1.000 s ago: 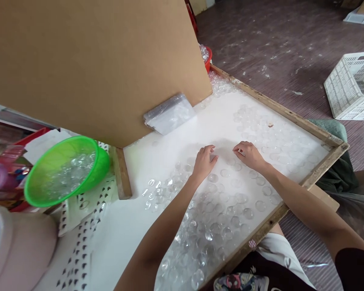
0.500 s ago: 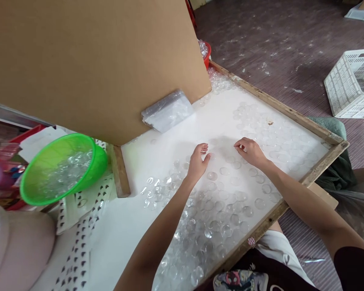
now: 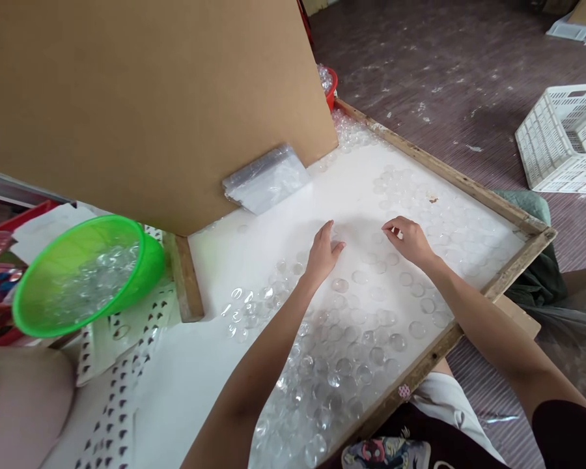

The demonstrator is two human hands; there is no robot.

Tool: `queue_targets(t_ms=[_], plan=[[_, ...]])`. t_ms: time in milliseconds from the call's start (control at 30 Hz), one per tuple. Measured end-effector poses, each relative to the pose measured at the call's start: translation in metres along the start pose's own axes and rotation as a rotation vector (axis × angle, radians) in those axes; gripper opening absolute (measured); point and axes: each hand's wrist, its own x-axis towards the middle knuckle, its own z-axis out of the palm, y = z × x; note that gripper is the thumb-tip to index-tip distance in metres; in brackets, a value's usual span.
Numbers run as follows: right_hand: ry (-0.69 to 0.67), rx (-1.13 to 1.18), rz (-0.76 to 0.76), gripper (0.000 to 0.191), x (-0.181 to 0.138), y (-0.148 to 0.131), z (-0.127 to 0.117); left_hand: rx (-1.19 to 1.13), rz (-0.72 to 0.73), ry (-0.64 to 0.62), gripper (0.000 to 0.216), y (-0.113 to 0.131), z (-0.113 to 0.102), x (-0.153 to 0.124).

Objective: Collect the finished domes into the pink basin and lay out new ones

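My left hand (image 3: 322, 253) is held over the white tabletop (image 3: 273, 228), its fingers stretched forward and its thumb apart, with nothing visible in it. To its right, my right hand (image 3: 409, 241) has thumb and fingertips pressed together in a pinch; whatever is between them, if anything, is too small or clear to make out. Clear round domed discs (image 3: 340, 285) lie scattered beneath and between both hands. Nearer my body they gather into a dense pile (image 3: 317, 378). More clear discs (image 3: 395, 182) spread out beyond my right hand.
A tall cardboard sheet (image 3: 166, 111) stands at the back, with a stack of clear plastic bags (image 3: 268, 179) against it. On the left a green bowl (image 3: 151, 254) holds clear pieces. A wooden rim (image 3: 449, 166) borders the table; a white crate (image 3: 542, 137) stands on the floor.
My left hand's fingers have straightened and it has shifted slightly. The right hand stays pinched and has moved a little to the right. The view has turned slightly.
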Motion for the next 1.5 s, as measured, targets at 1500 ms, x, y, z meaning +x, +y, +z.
queue_targets(t_ms=[1500], plan=[[-0.012, 0.095, 0.037, 0.021, -0.001, -0.006, -0.004, 0.089, 0.430, -0.273, 0.025, 0.057, 0.023, -0.045]])
